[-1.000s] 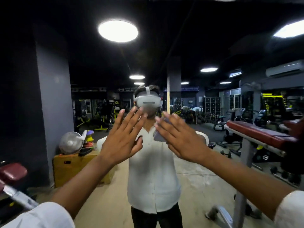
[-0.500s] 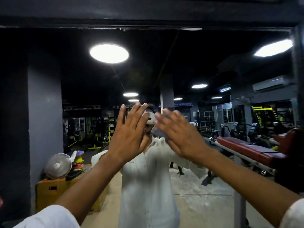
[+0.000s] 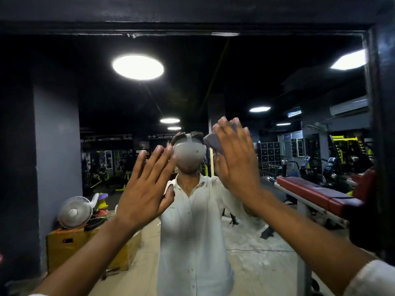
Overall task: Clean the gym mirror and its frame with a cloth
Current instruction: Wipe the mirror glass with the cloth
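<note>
Head view: right hand (image 3: 237, 165), fingers straight, pressing cloth (image 3: 213, 142) to mirror (image 3: 277, 82); left hand (image 3: 145, 189) fingers splayed (bracing); upper glass, frame (image 3: 192, 16) likely unwiped.

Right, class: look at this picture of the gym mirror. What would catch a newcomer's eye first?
Two raised arms fill the middle: the right grip presses a grey cloth against the mirror, the left grip spread open lower beside it. A round ceiling light glares in the reflection, upper left; a red bench sits at the right.
</note>
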Tool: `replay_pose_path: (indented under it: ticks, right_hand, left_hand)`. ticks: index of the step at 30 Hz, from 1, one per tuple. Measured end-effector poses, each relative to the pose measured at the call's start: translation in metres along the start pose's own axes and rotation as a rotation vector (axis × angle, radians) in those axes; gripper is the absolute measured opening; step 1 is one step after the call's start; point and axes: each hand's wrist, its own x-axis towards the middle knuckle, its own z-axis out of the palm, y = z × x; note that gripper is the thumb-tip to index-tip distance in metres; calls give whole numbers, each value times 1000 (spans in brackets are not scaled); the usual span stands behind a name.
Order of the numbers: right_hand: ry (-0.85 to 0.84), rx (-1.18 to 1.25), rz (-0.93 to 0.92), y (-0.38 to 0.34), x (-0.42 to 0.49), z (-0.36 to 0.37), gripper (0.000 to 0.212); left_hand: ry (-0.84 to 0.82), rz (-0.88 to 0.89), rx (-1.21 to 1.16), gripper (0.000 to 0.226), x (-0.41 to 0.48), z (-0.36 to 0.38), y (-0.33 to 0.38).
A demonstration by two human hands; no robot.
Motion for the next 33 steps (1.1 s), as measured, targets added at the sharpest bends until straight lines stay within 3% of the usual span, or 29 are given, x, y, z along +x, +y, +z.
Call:
replay_pose_path:
  ticks: [2,4,6,10,16,18,22,23,24,26,28,31,33]
  right_hand:
    - [-54,-39,-182,-14,-25,8,72]
    - [-209,-93,-440,-18,-49,9,71]
    - [-258,-108,-456,-12,-61,8,75]
    - [-180,-65,-257,-19,-91,14,79]
    - [-396,38,-679,-51,-241,41,57]
    - [-696,307,-850,-61,-297,47,53]
    - [-820,710,-747,-57,-325,53,48]
    - [-812,588,-773,-55,-318,50,53]
    - [-763,296,-863,-55,-317,47,57]
    - [-488,43,-804,-63,-316,44,67]
    - [-452,11,-748,-67,-324,40,68]
    - [-548,16,-945,-57,-316,32,58]
    - [-531,-20,-915,-44,-285,26,54]
  left_hand:
    - [2,-19,-7,75,-2,0,4]
    - [8,-46,-18,78,-6,1,10]
    - [8,-74,-33,75,-16,4,18]
    - [-26,-116,-42,72,-51,9,43]
    - [-183,-82,-43,74,-132,3,75]
    - [-254,-81,-59,76,-160,-3,83]
    - [-317,-49,-61,76,-187,-6,84]
    - [-314,-49,-62,76,-188,-5,84]
    - [-313,-54,-60,75,-189,-4,84]
    - [-308,-66,-47,75,-190,-2,86]
    - [-303,-80,-52,75,-189,-2,89]
    - [-288,-64,-79,73,-188,-7,86]
    - [-252,-26,-87,69,-183,-9,75]
